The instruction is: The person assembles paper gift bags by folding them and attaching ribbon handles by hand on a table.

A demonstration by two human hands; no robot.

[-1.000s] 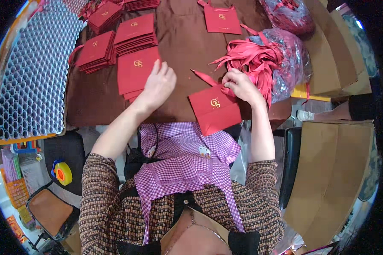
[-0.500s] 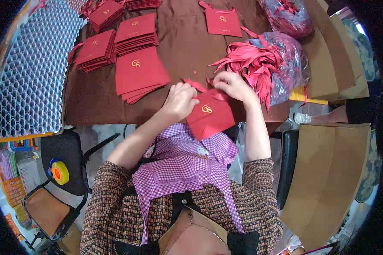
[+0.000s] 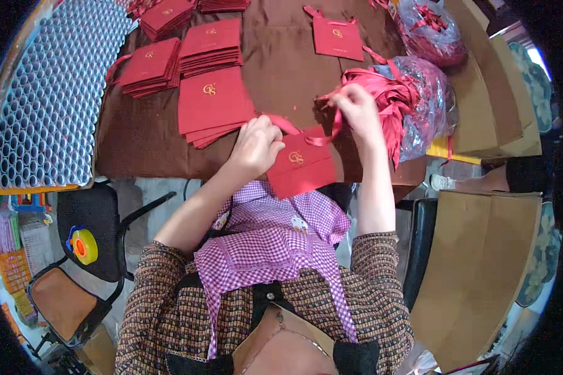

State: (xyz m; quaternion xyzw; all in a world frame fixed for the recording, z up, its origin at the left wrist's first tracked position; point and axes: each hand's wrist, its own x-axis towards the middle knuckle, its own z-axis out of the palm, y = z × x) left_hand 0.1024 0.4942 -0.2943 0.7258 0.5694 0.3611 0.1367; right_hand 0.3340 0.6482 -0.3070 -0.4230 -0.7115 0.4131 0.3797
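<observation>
Pinned red paper bag [image 3: 301,164] at table [image 3: 281,75] edge w/ left hand [image 3: 256,145], closed on its top, prob. to steady it. Right hand [image 3: 355,107] pinched red ribbon [image 3: 331,128], pulled up taut, apart from left. Ribbon bundle [image 3: 406,106] just beside for easy reach.

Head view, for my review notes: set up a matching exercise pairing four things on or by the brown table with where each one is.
Things:
1. red paper bag
2. bundle of red ribbons
3. blue-grey tube rack
4. flat cardboard sheets

Places:
A. along the table's left edge
B. in clear plastic beyond the right hand
C. on the floor at the person's right
D. at the table's near edge, under the left hand

Pairs: 1-D, 2-B, 3-A, 4-C
</observation>
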